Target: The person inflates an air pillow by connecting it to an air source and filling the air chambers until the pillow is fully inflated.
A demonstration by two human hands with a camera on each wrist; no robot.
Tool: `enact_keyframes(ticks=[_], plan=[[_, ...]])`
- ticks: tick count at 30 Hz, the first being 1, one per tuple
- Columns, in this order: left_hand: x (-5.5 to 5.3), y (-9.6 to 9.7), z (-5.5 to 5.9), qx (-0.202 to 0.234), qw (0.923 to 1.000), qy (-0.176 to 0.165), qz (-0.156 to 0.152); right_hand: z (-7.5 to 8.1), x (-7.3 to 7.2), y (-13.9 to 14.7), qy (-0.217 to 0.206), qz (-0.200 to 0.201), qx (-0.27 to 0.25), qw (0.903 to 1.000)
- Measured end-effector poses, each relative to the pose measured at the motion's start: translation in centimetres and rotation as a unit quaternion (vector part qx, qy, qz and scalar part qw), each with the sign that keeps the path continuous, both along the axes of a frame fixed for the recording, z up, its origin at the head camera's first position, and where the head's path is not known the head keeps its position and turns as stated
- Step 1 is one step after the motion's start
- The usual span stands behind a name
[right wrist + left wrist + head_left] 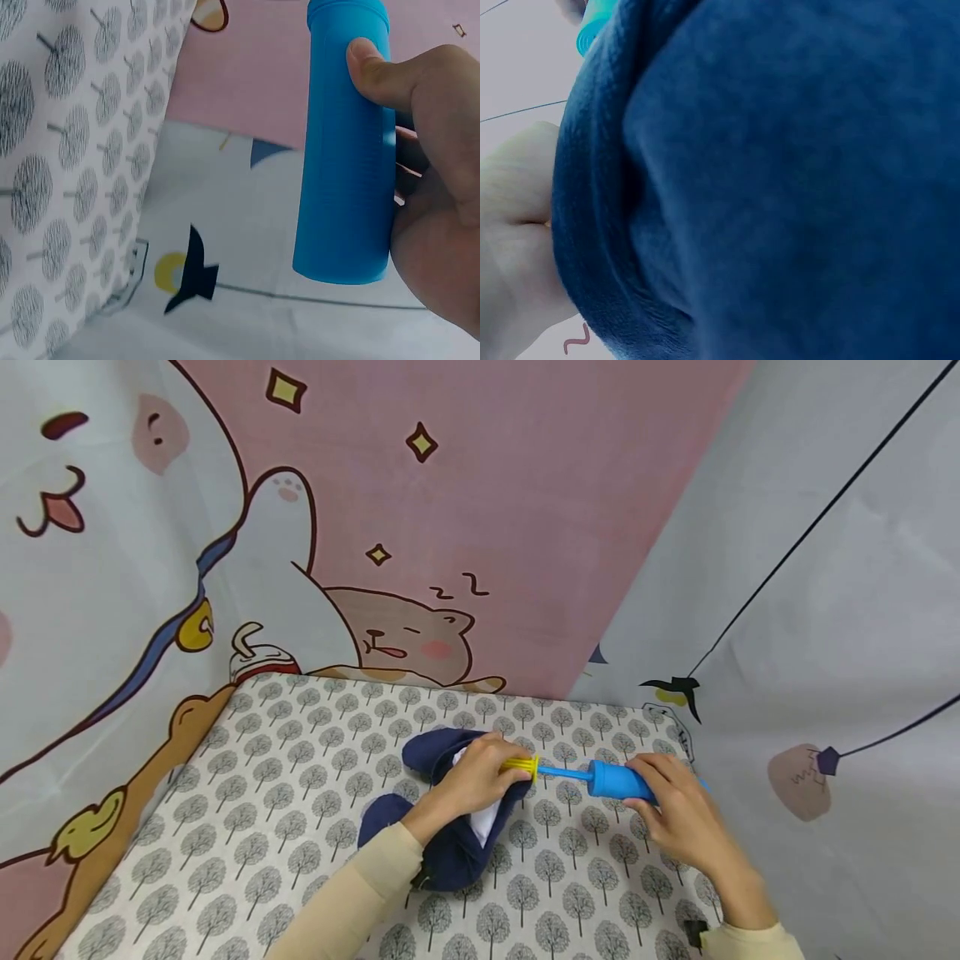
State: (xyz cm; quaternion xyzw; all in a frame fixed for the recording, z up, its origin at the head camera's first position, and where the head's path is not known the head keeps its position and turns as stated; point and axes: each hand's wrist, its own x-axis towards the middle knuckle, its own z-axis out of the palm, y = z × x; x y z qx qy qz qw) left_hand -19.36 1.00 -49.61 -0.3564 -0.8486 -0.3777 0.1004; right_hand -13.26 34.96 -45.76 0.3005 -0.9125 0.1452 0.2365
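Between my hands is a blue hand air pump (pixel 618 781), lying nearly level with its thin rod drawn out of the barrel. My left hand (pixel 483 772) grips the yellow handle (pixel 531 767) at the rod's end. The barrel is held by my right hand (pixel 678 810); in the right wrist view the thumb lies along the blue barrel (pixel 345 165). Under and around my left hand sits a soft navy plush thing (pixel 457 860) with rounded ends and a white part; its kind is unclear. That navy plush (pixel 780 180) fills most of the left wrist view, hiding the fingers.
A tree-print cloth (pixel 300 810) covers the table beneath. Behind it hangs a pink and white cartoon backdrop (pixel 525 527), and a pale curtain (pixel 847 610) borders the right side. By the right sleeve is a small dark object (pixel 696 932).
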Motion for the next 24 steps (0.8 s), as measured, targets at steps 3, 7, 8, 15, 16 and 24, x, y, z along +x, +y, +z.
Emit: enact_keyframes(ticks=[3, 7, 8, 15, 16, 24], plan=[[-0.3, 0.0, -0.4, 0.001, 1.0000, -0.002, 0.006, 0.5, 0.3, 1.1, -0.011, -0.014, 0.001, 0.9998], [0.3, -0.1, 0.6, -0.013, 0.9995, -0.020, 0.021, 1.0, 0.7, 2.2, -0.025, -0.030, 0.005, 0.9992], [0.6, -0.1, 1.2, -0.014, 0.9992, -0.027, 0.024, 1.1, 0.8, 2.4, -0.024, -0.030, 0.008, 0.9992], [0.8, -0.1, 1.2, 0.001, 0.9995, -0.020, 0.026, 1.3, 0.5, 1.5, -0.012, -0.017, 0.027, 0.9994], [0.8, 0.0, 1.1, 0.004, 0.9995, -0.017, 0.026, 1.2, 0.4, 1.2, -0.009, -0.012, 0.029, 0.9995], [0.4, 0.0, 1.1, 0.024, 0.9993, 0.000, 0.028, 1.3, -0.6, -1.4, 0.017, 0.002, 0.035, 0.9992]])
